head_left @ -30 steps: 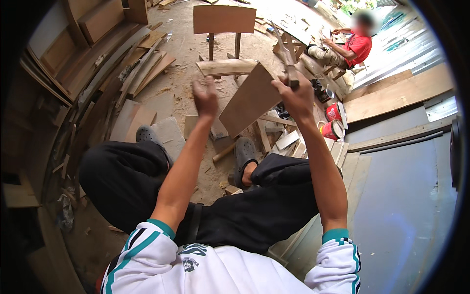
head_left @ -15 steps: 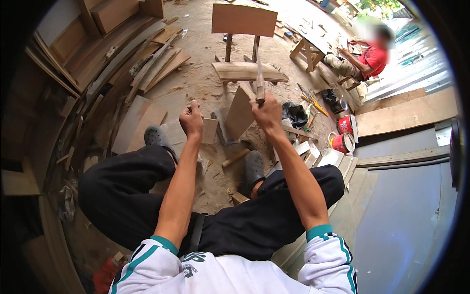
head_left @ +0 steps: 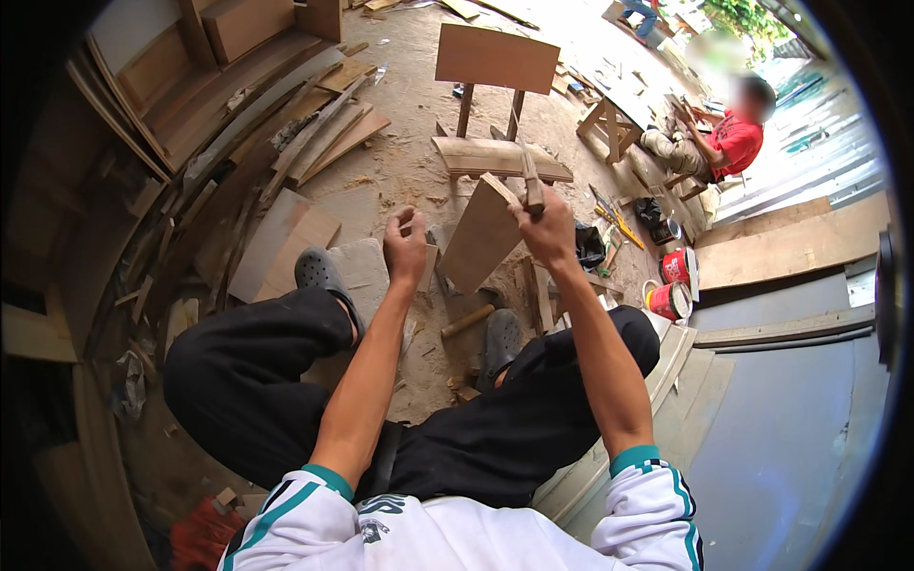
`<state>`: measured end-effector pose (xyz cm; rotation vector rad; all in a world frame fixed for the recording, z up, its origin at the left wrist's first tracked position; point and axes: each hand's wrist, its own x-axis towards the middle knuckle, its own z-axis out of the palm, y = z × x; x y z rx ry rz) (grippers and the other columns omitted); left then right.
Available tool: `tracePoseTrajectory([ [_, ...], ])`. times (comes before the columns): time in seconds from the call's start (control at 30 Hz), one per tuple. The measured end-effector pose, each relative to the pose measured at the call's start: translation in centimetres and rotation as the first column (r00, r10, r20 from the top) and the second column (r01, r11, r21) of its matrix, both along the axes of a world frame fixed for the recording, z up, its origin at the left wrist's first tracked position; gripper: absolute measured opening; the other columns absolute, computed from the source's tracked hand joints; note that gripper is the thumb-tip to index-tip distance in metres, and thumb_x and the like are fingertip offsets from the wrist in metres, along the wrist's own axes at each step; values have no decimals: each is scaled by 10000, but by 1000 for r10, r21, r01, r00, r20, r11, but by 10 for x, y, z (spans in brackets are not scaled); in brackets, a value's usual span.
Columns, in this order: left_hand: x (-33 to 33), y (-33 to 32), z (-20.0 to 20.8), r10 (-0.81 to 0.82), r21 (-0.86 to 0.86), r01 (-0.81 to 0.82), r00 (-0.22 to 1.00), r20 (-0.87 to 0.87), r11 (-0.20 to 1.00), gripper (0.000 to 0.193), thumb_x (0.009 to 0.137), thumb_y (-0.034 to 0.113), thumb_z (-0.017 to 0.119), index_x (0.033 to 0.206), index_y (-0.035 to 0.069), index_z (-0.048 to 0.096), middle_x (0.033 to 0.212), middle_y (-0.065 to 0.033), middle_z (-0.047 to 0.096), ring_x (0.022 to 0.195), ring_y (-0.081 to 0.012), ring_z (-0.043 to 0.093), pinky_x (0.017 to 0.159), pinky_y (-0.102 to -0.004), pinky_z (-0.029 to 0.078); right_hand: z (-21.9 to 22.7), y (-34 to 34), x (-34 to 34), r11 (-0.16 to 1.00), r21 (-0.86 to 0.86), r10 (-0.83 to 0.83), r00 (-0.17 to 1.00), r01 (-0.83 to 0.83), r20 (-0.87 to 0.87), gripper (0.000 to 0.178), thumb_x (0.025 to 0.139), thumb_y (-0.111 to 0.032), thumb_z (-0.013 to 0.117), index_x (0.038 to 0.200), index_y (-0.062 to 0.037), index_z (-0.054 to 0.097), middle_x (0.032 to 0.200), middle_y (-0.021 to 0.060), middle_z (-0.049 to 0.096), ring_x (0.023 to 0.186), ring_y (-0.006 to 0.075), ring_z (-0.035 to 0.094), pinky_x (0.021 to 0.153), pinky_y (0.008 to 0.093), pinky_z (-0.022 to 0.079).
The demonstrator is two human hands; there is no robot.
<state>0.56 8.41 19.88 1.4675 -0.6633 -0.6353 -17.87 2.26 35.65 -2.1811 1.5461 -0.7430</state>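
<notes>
My right hand (head_left: 548, 231) is wrapped round the wooden handle of a thin-bladed tool (head_left: 531, 181). Its blade is seen nearly edge-on and points away from me, so I cannot tell its kind. Just left of and below that hand, a flat wooden board (head_left: 481, 236) stands tilted, its top end close to my fingers. Whether the hand touches it I cannot tell. My left hand (head_left: 407, 252) is raised over the floor between my feet, fingers curled in; anything between them is too small to make out. Behind the board is a low wooden stand (head_left: 500, 160) with a brown panel (head_left: 497, 59) at its far side.
Scrap planks (head_left: 319, 143) are heaped along the left. A wooden stick (head_left: 467, 322) lies between my grey clogs (head_left: 322, 271). On the right are red cans (head_left: 669, 301), a yellow-edged tool (head_left: 617, 217) and a black bag (head_left: 590, 247). Farther off sits a person in red (head_left: 733, 143).
My view has shifted, moving the scene slightly right and down. The left hand's pinched fingers have loosened a little. My right hand keeps the tool, beside the tilted board.
</notes>
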Motion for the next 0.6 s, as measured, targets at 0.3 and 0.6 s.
tracePoseTrajectory([
  [0.3, -1, 25, 67, -400, -94, 410, 909, 115, 907, 563, 862, 499, 692, 1120, 7, 602, 1006, -113, 672, 919, -194, 636, 806, -330, 501, 46, -3, 3, 906, 25, 400, 873, -422, 278, 257, 815, -73, 766, 820, -4, 519, 864, 54, 608, 817, 132, 591, 789, 299, 496],
  [0.6, 13, 59, 40, -193, 9, 194, 980, -51, 981, 508, 869, 508, 689, 926, 7, 627, 774, -23, 635, 699, -91, 554, 630, -281, 466, 24, 14, 56, 947, -2, 310, 915, -321, 256, 234, 805, -181, 745, 947, -32, 633, 867, 189, 674, 810, 386, 644, 715, 437, 495],
])
